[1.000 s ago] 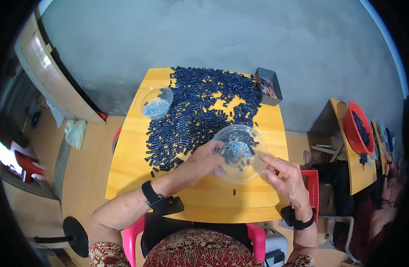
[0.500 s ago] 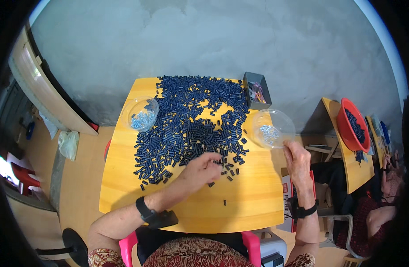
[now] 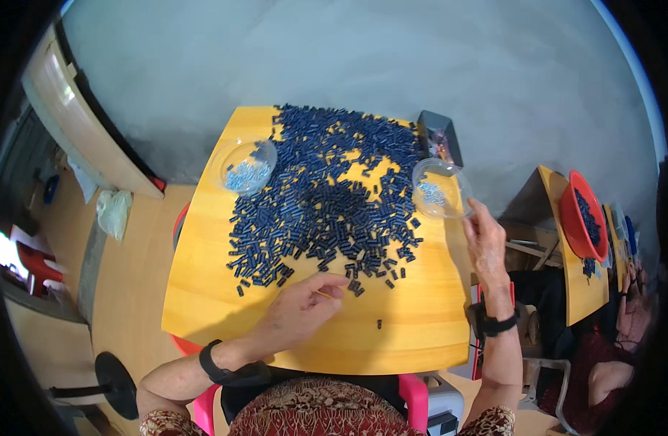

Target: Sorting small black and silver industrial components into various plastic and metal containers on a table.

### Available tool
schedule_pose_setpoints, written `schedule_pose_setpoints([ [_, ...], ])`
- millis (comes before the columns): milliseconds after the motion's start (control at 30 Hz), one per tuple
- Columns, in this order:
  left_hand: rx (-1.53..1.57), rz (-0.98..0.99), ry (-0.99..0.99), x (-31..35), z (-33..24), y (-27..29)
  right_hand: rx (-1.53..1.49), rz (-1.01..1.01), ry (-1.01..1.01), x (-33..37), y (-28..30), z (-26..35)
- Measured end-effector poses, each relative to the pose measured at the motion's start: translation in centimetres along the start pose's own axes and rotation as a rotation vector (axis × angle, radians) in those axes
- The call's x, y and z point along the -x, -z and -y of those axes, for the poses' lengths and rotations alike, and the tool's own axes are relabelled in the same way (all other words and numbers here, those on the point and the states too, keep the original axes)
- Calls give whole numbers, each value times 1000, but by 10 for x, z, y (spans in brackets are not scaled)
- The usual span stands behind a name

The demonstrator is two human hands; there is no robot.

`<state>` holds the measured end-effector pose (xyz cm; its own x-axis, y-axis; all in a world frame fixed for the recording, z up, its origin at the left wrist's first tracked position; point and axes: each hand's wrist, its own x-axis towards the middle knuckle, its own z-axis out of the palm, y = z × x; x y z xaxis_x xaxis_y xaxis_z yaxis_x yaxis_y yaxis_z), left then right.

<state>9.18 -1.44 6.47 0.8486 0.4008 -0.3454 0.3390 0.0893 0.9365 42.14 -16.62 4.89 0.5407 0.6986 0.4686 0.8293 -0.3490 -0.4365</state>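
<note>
A broad pile of small dark blue cylindrical pieces [image 3: 334, 218] covers much of the yellow table [image 3: 421, 320]. My left hand [image 3: 305, 309] is just in front of the pile's near edge, thumb and fingers curled together; whatever they may hold is too small to make out. With my right hand [image 3: 486, 240] I grip the rim of a clear round plastic tub [image 3: 454, 185] at the table's right side. Small silvery metal parts [image 3: 430, 192] lie inside it. Another clear tub [image 3: 225, 156] with similar parts stands left of the pile. One loose dark piece [image 3: 379, 324] lies nearer to me.
A dark grey box [image 3: 443, 123] with assorted items stands at the back right corner, by the grey wall [image 3: 348, 51]. Further right, a red basin [image 3: 575, 218] of dark pieces rests on another table [image 3: 584, 301], where another person [image 3: 610, 370] sits.
My left hand has drawn back toward me and left, away from the pile. My right hand still grips the tub, which now sits more over the table. The view has shifted slightly.
</note>
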Motion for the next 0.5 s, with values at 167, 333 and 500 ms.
schedule_pose_setpoints([
  [167,34,-227,-197,21,29,26,-89,136,206,42,11,65],
  [333,-136,-333,-225,30,33,34,-174,327,192,73,-2,87],
  [500,-267,-329,-281,36,38,32,-69,340,228,70,-6,82],
])
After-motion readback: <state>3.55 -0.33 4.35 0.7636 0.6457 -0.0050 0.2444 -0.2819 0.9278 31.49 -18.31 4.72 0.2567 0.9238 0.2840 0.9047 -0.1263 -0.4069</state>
